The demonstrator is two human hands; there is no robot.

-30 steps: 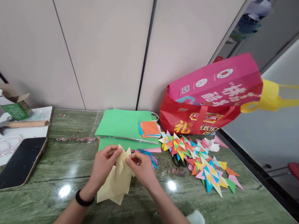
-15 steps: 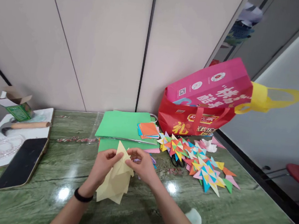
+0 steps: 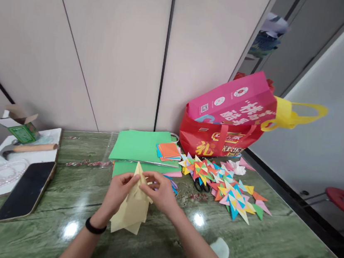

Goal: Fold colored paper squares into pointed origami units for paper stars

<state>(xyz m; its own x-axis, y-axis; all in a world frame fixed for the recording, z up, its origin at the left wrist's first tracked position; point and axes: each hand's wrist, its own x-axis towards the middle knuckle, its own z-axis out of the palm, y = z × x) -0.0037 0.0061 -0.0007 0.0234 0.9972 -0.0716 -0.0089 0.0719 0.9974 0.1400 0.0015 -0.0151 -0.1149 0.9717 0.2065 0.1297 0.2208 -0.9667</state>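
A folded piece of pale yellow paper (image 3: pixel 135 190) with a pointed top is held up between both hands. My left hand (image 3: pixel 120 189) pinches its left edge with thumb and fingers. On the other side my right hand (image 3: pixel 159 192) is closed on the paper's right edge, thumb in front. Below and behind it, sheets of the same pale yellow paper (image 3: pixel 129 218) lie on the table. Beyond the hands is a stack of green paper (image 3: pixel 141 144), with small square sheets, orange on top (image 3: pixel 169 150), at its right end.
Colourful folded paper stars (image 3: pixel 235 197) lie to the right beside black-handled scissors (image 3: pixel 201 186). Behind them stands a red bag (image 3: pixel 203 130) holding a pink one (image 3: pixel 225 106). At left are a phone (image 3: pixel 26 190), a wooden-handled sickle (image 3: pixel 34 147) and a small green box (image 3: pixel 24 131).
The top of the yellow paper has narrowed as its right side folds inward between my fingers. Both hands keep their grip. The whole view has shifted slightly.
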